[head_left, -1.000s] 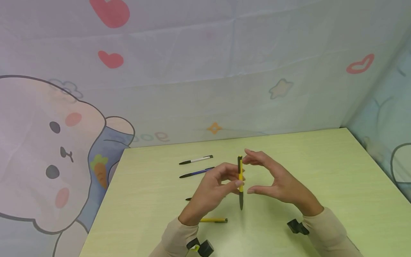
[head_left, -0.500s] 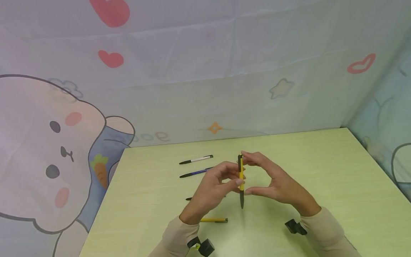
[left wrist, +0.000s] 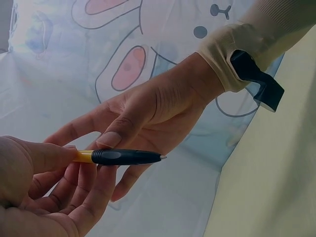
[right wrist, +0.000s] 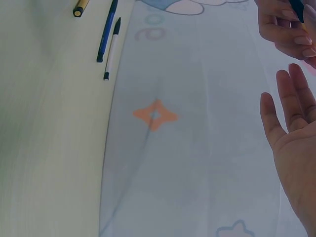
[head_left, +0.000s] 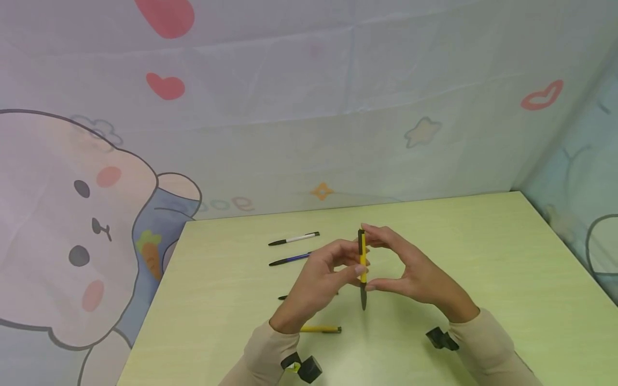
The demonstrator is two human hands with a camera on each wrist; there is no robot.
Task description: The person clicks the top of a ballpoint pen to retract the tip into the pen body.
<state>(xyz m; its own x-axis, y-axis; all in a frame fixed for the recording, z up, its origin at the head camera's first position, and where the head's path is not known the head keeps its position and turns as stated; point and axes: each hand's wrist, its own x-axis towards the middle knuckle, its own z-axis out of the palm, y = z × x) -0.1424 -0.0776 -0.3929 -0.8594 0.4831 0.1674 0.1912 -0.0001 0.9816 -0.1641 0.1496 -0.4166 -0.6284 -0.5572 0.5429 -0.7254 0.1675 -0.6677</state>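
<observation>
Fingers of the right hand (head_left: 415,273) have closed the gap to the yellow pen (head_left: 363,261): a second ago thumb and index stood apart from it, and now the thumb tip lies at its dark lower grip and the index tip beside its top. That puts both hands at one pen, though the hold seems to belong to the left hand (head_left: 323,276), whose thumb and fingertips pinch the barrel near its middle. The right fingers form a wide, relaxed C; whether they bear any weight I cannot tell.

The pen stands upright between the two sets of fingers, point down, above the table (head_left: 483,241). Its barrel is slim, smooth and yellow, with a black clip end and a tapering black grip, ending in a small shiny point.

Beyond the left fingers lie a white pen (head_left: 295,238) and a blue pen (head_left: 291,260), both dark-tipped; a black tip (head_left: 282,297) peeps out from behind the left hand. Nearer the body than those fingers rests a second yellow pen (head_left: 323,329), partly covered by the wrist. Pale, faintly grained tabletop meets soft, creased printed cloth (head_left: 270,155) behind.
</observation>
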